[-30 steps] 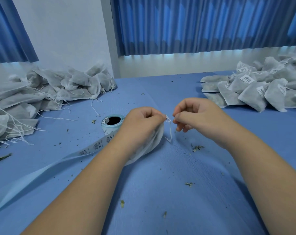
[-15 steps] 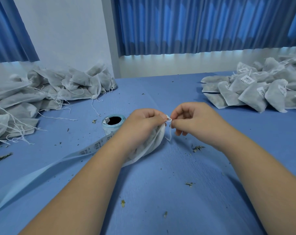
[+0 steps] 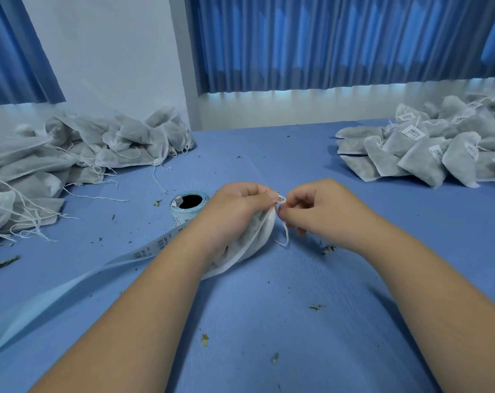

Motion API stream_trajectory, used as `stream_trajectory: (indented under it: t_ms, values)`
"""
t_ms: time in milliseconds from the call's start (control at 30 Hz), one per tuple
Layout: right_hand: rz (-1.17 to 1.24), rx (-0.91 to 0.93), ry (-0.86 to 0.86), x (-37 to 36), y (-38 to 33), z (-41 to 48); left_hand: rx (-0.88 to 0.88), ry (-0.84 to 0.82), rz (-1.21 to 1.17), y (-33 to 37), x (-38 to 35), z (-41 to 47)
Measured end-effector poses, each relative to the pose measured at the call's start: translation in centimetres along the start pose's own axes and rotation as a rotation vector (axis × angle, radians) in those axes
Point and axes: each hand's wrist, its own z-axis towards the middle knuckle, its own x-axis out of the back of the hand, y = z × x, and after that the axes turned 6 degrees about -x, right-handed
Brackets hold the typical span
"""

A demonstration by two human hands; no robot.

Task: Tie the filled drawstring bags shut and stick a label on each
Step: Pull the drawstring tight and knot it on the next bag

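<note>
A filled white drawstring bag (image 3: pixel 252 239) lies on the blue table (image 3: pixel 269 321), mostly under my left hand (image 3: pixel 237 211), which grips its gathered neck. My right hand (image 3: pixel 317 211) pinches the white drawstring (image 3: pixel 284 234) right beside the neck, where a small loop shows between the two thumbs. The string's loose end hangs down onto the table. A roll of labels (image 3: pixel 188 207) stands just left of my left hand, its strip (image 3: pixel 70 282) trailing toward the near left edge.
A heap of untied bags (image 3: pixel 70 154) with loose strings fills the left side. A pile of tied, labelled bags (image 3: pixel 427 148) lies at the far right. Small dried herb bits are scattered over the cloth. Blue curtains hang behind.
My right hand has moved closer to my left hand, and a small loop of string has formed at the bag's neck. The bag stays in place.
</note>
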Motion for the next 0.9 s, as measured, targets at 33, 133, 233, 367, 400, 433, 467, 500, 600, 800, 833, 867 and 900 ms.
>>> stream_trajectory:
  t_ms: [33, 133, 233, 367, 400, 433, 467, 500, 600, 800, 833, 867, 900]
  values:
    - [-0.019, 0.022, -0.021, -0.1, -0.1, -0.1, 0.004, -0.007, -0.019, 0.0, 0.0, 0.0]
    - [-0.06, 0.043, -0.081, 0.0, -0.2, -0.4, 0.01, -0.006, -0.043, 0.0, -0.1, 0.0]
    - [-0.043, 0.004, -0.028, 0.9, 0.0, -0.2, 0.004, 0.036, 0.067, 0.0, -0.1, 0.1]
    - [0.246, -0.015, 0.025, 1.4, -0.5, -0.1, -0.008, 0.042, 0.131, 0.0, 0.0, 0.1]
    - [0.306, -0.012, 0.012, 1.4, -0.6, -0.2, -0.013, 0.043, 0.148, 0.0, 0.0, 0.0]
    - [0.331, -0.007, 0.008, 1.2, -0.7, -0.3, -0.018, 0.043, 0.159, -0.1, -0.1, 0.0]
    - [0.325, -0.004, 0.023, 1.1, -0.7, -0.3, -0.023, 0.043, 0.162, -0.1, -0.1, 0.0]
    - [0.304, -0.005, 0.058, 1.0, -0.6, -0.2, -0.027, 0.039, 0.16, -0.1, -0.1, 0.0]
    - [0.211, -0.031, 0.233, 1.3, 0.0, 0.4, -0.022, 0.019, 0.114, 0.0, -0.1, 0.0]
    - [0.055, -0.049, 0.254, 1.6, 0.4, 0.6, -0.028, 0.03, 0.082, 0.0, -0.2, 0.1]
    - [0.116, -0.039, 0.235, 1.5, 0.3, 0.5, -0.031, 0.027, 0.084, -0.1, -0.1, 0.2]
    - [0.201, -0.032, 0.208, 1.5, 0.0, 0.3, -0.033, 0.025, 0.086, -0.2, 0.0, 0.3]
    - [0.292, -0.029, 0.17, 1.6, -0.2, 0.2, -0.032, 0.026, 0.091, -0.3, 0.1, 0.3]
